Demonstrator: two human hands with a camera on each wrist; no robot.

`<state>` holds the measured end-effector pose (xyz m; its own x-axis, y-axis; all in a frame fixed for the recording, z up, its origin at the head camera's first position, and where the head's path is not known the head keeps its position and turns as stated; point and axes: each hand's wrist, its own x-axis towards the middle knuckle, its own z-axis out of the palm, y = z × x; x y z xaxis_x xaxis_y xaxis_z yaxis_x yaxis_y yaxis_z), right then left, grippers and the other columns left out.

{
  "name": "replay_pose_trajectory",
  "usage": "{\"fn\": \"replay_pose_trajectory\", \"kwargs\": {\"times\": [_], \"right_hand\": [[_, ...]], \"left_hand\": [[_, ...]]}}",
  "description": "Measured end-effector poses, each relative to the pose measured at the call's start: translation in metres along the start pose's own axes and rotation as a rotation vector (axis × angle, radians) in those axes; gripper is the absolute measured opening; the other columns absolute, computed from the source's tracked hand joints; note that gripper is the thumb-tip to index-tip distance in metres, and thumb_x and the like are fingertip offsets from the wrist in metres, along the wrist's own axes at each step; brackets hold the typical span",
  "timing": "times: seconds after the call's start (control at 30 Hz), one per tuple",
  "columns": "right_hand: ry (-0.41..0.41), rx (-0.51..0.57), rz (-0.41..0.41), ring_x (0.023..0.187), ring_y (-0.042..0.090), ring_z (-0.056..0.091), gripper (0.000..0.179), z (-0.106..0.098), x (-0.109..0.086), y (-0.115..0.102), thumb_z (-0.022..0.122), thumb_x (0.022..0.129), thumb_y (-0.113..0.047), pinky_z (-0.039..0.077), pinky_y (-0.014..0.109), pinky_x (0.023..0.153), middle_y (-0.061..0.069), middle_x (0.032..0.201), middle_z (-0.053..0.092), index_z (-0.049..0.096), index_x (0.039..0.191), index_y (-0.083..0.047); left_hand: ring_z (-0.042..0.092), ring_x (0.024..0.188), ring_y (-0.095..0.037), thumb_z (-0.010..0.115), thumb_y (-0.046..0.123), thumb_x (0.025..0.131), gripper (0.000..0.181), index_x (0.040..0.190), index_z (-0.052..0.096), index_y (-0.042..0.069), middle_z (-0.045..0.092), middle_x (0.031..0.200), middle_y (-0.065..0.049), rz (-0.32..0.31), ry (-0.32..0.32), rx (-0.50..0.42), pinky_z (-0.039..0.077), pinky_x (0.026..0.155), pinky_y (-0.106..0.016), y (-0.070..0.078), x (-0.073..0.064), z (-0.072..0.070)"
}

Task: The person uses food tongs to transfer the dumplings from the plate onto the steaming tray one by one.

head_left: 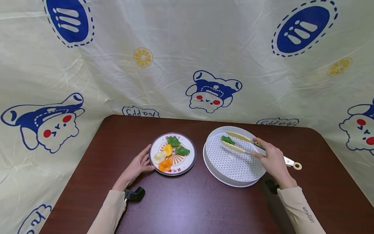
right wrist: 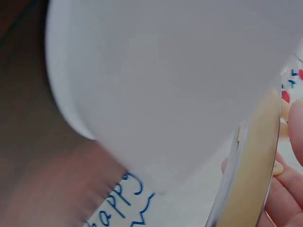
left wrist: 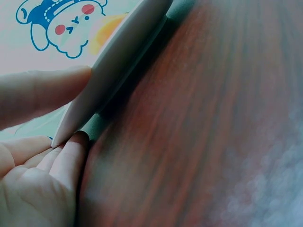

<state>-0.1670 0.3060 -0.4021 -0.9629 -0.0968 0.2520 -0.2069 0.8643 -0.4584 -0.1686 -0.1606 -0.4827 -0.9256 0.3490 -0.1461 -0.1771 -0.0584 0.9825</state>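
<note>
My left hand (head_left: 141, 165) holds the left rim of a round white plate (head_left: 187, 167), thumb and fingers at its edge in the left wrist view. On the plate lie several dumpling-like pieces: two green, one yellow (head_left: 168, 149), one orange (head_left: 165, 165) and one cream (head_left: 159, 157). My right hand (head_left: 273, 161) grips metal tongs (head_left: 288, 161) with pale yellow tips. Between the tips is a green dumpling-like piece (head_left: 228, 140), over the far left part of a white round perforated basket (head_left: 239, 169). In the right wrist view, the basket's pale wall fills much of the picture.
A white round base (head_left: 214, 177) shows under the basket. Both stand on a dark brown wooden table (head_left: 181, 204), to the right of the plate. A printed cloth (head_left: 169, 84) hangs behind the table's far edge. Each wrist wears a black device (head_left: 135, 194).
</note>
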Motion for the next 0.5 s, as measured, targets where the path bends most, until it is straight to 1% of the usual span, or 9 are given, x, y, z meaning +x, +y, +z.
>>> {"fn": "replay_pose_trajectory", "kwargs": {"times": [0.2,0.3,0.5], "right_hand": [[0.008,0.024,-0.060,0.111,0.044,0.051,0.051,0.000,0.000,-0.020,0.073,0.081,-0.004,0.041,0.060,0.087,0.027,0.123,0.057,0.054,0.128,0.004],[-0.003,0.036,-0.090,0.112,0.044,0.052,0.052,0.004,-0.002,-0.031,0.074,0.081,-0.005,0.041,0.060,0.088,0.026,0.123,0.058,0.055,0.128,0.002],[-0.016,0.047,-0.166,0.114,0.041,0.053,0.055,0.013,-0.006,-0.053,0.077,0.078,-0.005,0.043,0.057,0.091,0.023,0.123,0.060,0.057,0.128,0.001]], "left_hand": [[0.016,0.142,-0.028,0.066,-0.009,0.083,0.095,0.154,0.005,0.009,0.003,0.159,-0.010,0.003,0.000,0.006,0.033,0.104,-0.029,0.001,0.000,-0.001],[0.016,0.142,-0.029,0.066,-0.008,0.083,0.095,0.154,0.005,0.008,0.003,0.159,-0.011,0.006,-0.003,0.010,0.032,0.104,-0.029,0.000,0.001,-0.001],[0.015,0.142,-0.030,0.066,-0.009,0.083,0.095,0.154,0.004,0.006,0.002,0.159,-0.014,0.010,-0.010,0.009,0.032,0.105,-0.030,-0.001,0.000,-0.001]]}}
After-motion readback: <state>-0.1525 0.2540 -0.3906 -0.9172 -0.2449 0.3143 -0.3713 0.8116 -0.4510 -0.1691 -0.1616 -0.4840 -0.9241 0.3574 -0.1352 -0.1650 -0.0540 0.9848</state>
